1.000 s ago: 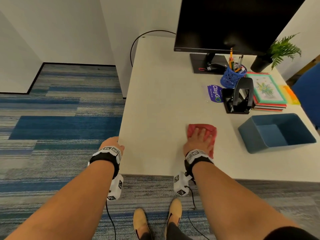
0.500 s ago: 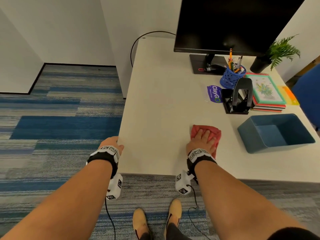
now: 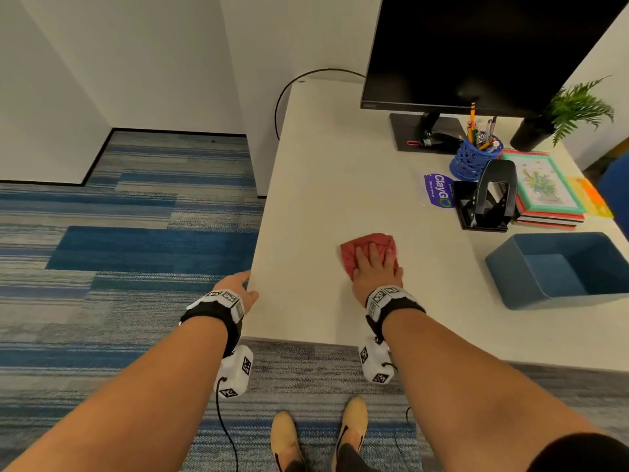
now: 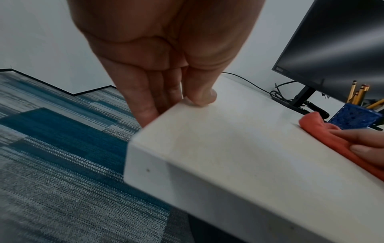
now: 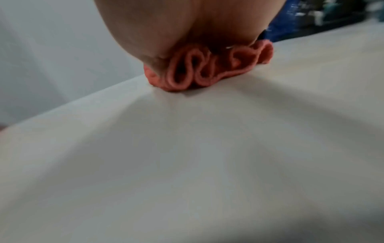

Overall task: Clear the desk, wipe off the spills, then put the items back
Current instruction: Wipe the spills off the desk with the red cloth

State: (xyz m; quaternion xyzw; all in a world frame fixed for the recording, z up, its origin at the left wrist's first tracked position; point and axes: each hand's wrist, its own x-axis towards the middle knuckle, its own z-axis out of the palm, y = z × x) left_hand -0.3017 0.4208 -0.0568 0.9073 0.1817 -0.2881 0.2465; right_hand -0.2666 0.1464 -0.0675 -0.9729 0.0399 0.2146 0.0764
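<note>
A crumpled red cloth (image 3: 366, 245) lies on the white desk (image 3: 323, 165) near its front edge. My right hand (image 3: 376, 267) presses flat on the cloth with straight fingers. In the right wrist view the cloth (image 5: 197, 72) bunches in folds under my palm (image 5: 166, 24). My left hand (image 3: 238, 287) holds the desk's left edge by the front corner. In the left wrist view the thumb lies on top of the desk (image 4: 239, 148), and the fingers (image 4: 145, 113) run down its side. The cloth (image 4: 324, 133) shows at the right there.
At the back right stand a black monitor (image 3: 476, 46), a blue pen holder (image 3: 473, 158), a black hole punch (image 3: 490, 199), stacked notebooks (image 3: 544, 189) and a potted plant (image 3: 575, 107). A blue bin (image 3: 561, 270) sits at the right. A purple sticker (image 3: 440, 190) lies by the punch.
My right hand has slid the red cloth a little to the left across the desk. The left hand stays at the desk's edge, its thumb now further onto the top.
</note>
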